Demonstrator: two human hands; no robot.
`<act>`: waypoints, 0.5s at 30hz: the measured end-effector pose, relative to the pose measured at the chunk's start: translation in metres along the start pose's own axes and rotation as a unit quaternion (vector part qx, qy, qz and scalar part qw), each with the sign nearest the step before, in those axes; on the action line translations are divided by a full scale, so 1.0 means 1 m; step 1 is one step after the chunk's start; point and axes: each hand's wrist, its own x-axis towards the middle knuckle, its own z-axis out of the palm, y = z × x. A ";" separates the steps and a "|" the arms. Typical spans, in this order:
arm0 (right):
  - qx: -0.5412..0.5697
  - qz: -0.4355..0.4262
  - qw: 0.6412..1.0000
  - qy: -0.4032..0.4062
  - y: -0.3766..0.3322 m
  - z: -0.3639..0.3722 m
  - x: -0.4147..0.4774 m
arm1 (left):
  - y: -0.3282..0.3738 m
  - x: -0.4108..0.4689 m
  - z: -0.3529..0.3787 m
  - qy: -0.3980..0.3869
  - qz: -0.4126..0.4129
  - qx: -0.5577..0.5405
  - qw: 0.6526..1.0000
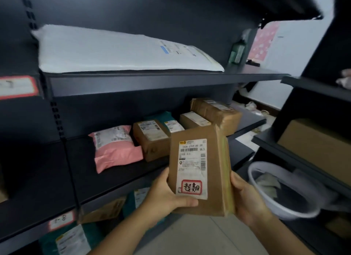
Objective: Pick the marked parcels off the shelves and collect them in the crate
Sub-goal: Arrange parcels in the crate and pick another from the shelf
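Brown parcel (pixel 197 171) is held upright in the air in front of the middle shelf (pixel 57 178), above the floor and clear of the shelf edge. Its shipping label faces the camera, and a red-bordered sticker (pixel 191 187) with handwritten characters sits at the label's lower end.

Left hand (pixel 167 195) grips the parcel's lower left edge, thumb laid across the front below the sticker. Right hand (pixel 247 201) clasps the right side, fingers behind and out of sight.

White crate (pixel 288 213) is low on the right, near the right hand, with pale items inside, blurred.

On the middle shelf: pink mailer (pixel 115 150), with a brown box (pixel 150 138) just beside it. Upper shelf carries a large white mailer (pixel 114 49).
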 end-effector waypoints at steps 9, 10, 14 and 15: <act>-0.082 -0.107 0.955 0.264 -0.013 -0.123 -0.076 | -0.014 0.014 0.152 -0.167 -0.042 -0.100 0.980; -0.105 -0.109 0.944 0.294 -0.017 -0.135 -0.089 | -0.012 0.011 0.170 -0.185 -0.047 -0.105 0.976; -0.138 -0.081 0.922 0.352 -0.019 -0.186 -0.140 | 0.006 -0.003 0.238 -0.265 -0.042 -0.087 0.959; -0.132 -0.073 0.921 0.359 -0.017 -0.199 -0.152 | 0.010 -0.007 0.254 -0.286 -0.036 -0.077 0.955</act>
